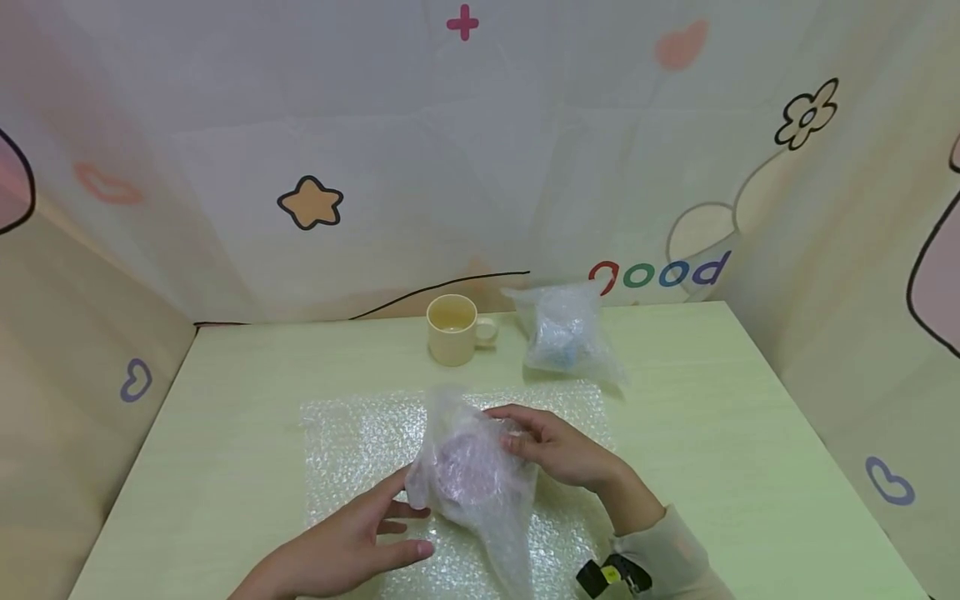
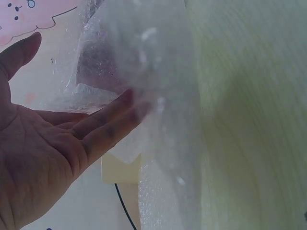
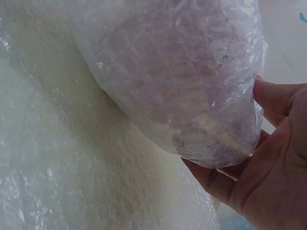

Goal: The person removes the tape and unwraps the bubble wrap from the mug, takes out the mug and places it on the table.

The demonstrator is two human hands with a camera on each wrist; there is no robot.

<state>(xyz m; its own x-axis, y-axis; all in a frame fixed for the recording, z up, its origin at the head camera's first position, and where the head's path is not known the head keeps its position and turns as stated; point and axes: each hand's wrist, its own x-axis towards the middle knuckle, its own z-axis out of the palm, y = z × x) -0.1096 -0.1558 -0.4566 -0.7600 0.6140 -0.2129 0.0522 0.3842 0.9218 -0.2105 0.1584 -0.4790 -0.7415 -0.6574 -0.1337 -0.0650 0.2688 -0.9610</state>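
A bundle of bubble wrap (image 1: 467,471) round a pinkish-purple object is in front of the person, over a flat sheet of bubble wrap (image 1: 341,442) spread on the bench (image 1: 225,467); it seems to be held just above that sheet. The right hand (image 1: 562,450) grips its far right side, thumb on the near face and fingers behind. The left hand (image 1: 352,533) is spread wide, with thumb well apart and fingers straight; its fingertips meet the wrap's left edge without closing on it.

The main risk looks to be a drop: only one hand truly grips, and slick film could slide out from under that thumb. The wrap hangs in a loose tail toward the person, and no tape can be made out, so it could unroll and let the object slip out. If the object is brittle, which cannot be told, a fall could chip it. The yellow mug (image 1: 452,337) stands bare behind, near a second bubble-wrapped bundle (image 1: 562,329) with something bluish inside; a wide swing could knock the mug.

The backdrop cloth (image 1: 405,150) reads "good" in coloured letters, the "g" partly hidden by the second bundle. No brand is legible on the mug or either bundle.
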